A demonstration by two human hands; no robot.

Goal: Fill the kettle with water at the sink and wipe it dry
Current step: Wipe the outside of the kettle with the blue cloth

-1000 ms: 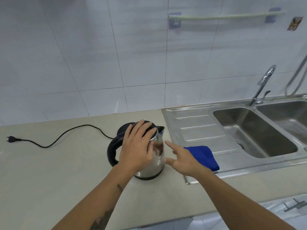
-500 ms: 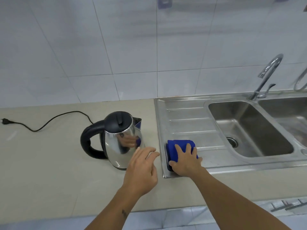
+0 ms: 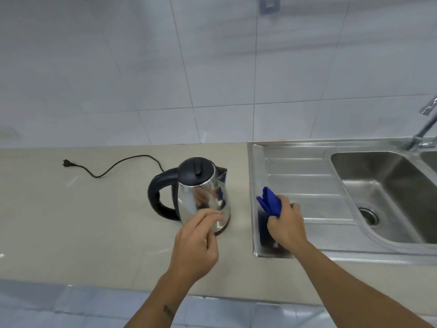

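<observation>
A shiny steel kettle [image 3: 201, 195] with a black lid and black handle stands upright on the beige counter, lid closed, handle pointing left. My left hand [image 3: 196, 245] hovers just in front of the kettle's lower side, fingers loosely curled and holding nothing; I cannot tell whether the fingertips touch the metal. My right hand [image 3: 286, 223] is over the sink's draining board, closed around a blue cloth [image 3: 270, 201] that bunches up above my thumb. The sink basin [image 3: 387, 192] lies to the right.
The kettle's black cord and plug [image 3: 67, 163] trail across the counter [image 3: 82, 221] to the left. A tap [image 3: 423, 129] rises at the far right behind the basin. White tiled wall stands behind; the counter's front edge is near my forearms.
My right hand, first reaching then flat on the folded cloth, has gathered it and lifted it off the draining board. My left hand left the kettle's lid and now hovers by its lower side.
</observation>
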